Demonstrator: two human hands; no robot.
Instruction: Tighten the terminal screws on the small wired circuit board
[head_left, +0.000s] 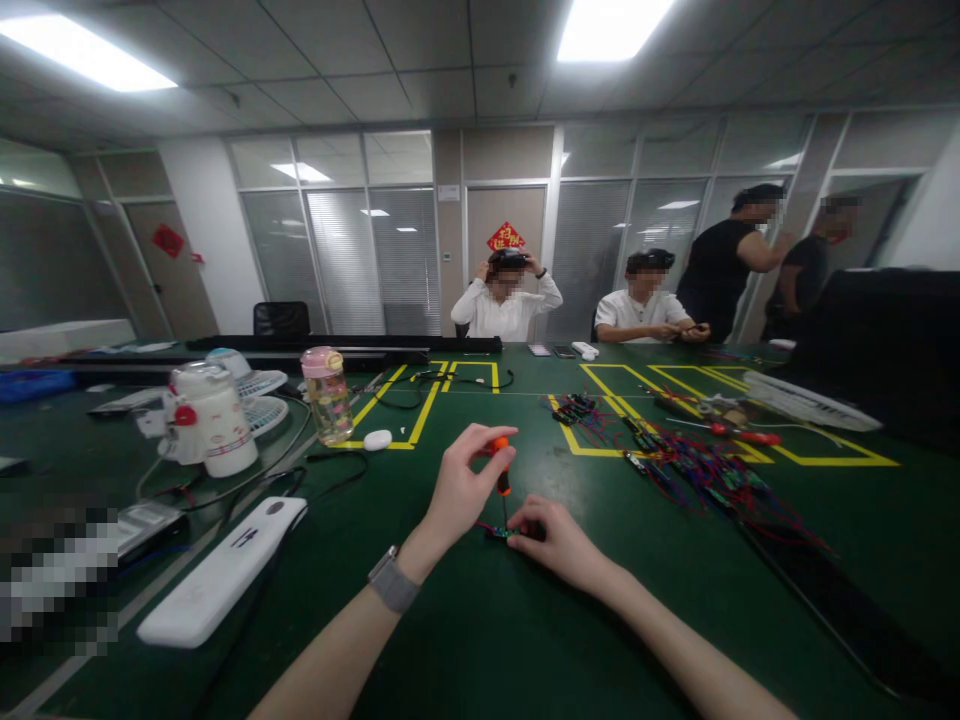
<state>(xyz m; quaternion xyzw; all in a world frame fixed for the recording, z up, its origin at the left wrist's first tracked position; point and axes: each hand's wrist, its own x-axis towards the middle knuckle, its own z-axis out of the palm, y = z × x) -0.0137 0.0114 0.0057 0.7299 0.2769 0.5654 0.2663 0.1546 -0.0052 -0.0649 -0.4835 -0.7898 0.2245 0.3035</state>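
Note:
My left hand (466, 478) is closed around the orange and black handle of a screwdriver (503, 486), held upright with its shaft pointing down. The tip meets a small green circuit board (498, 533) on the green table; whether it sits in a screw I cannot tell. Thin wires come off the board's left side. The fingers of my right hand (553, 536) pinch the board's right end against the table, partly covering it. A grey-banded watch (394, 580) is on my left wrist.
Wired circuit boards (697, 465) are heaped at the right, near red-handled tools (742, 434). At the left stand a white bottle (217, 425), a clear pink-lidded bottle (328, 395) and a long white case (225, 570). Two people in white sit across the table (420, 640).

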